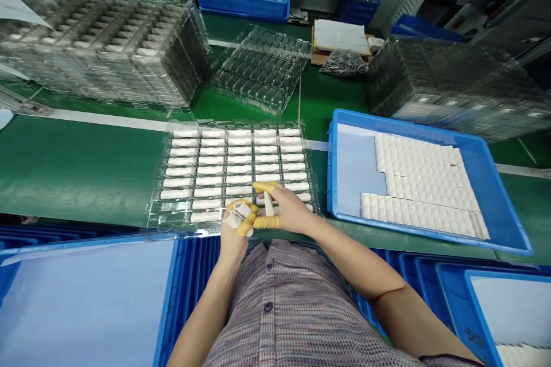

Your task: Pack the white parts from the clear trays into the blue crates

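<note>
A clear plastic blister tray (pixel 160 206) lies on the green belt before me, its pockets filled with rows of small white oblong parts (pixel 239 160). My left hand (pixel 235 229), with yellow finger cots, is closed on a white part at the tray's near edge. My right hand (pixel 284 206), also in yellow cots, pinches another white part upright just beside the left hand, over the tray's near right pockets. The two hands touch each other.
A blue bin (pixel 495 183) to the right holds packed rows of white parts on a blue sheet. Stacks of clear trays stand at the far left (pixel 107 46), the far middle (pixel 262 69) and the far right (pixel 451 83). Blue bins (pixel 86 298) line the near edge.
</note>
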A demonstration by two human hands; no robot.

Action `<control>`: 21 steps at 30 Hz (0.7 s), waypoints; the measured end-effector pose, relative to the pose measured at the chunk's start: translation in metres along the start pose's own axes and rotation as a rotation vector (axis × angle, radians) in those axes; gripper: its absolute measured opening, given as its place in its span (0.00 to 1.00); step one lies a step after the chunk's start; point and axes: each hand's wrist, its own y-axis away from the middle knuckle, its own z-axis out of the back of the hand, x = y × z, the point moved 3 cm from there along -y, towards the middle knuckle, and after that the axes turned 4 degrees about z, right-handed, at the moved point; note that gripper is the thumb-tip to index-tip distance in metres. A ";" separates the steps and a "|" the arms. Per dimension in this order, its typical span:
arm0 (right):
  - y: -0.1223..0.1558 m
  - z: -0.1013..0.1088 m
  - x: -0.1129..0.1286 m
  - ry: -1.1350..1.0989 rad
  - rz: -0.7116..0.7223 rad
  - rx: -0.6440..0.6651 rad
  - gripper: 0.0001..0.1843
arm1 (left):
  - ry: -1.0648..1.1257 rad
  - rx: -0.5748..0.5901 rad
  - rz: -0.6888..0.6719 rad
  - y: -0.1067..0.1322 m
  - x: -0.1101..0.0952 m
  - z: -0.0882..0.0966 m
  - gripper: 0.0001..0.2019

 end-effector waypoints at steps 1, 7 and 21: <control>0.000 -0.003 -0.003 -0.054 -0.064 -0.008 0.51 | -0.062 -0.015 -0.111 0.001 -0.007 0.002 0.22; 0.001 -0.024 0.013 -0.429 -0.010 0.155 0.44 | -0.293 0.145 -0.120 0.004 -0.024 0.000 0.23; -0.005 -0.051 0.007 -1.018 -0.285 -0.003 0.43 | -0.282 0.080 -0.287 -0.006 -0.028 -0.011 0.26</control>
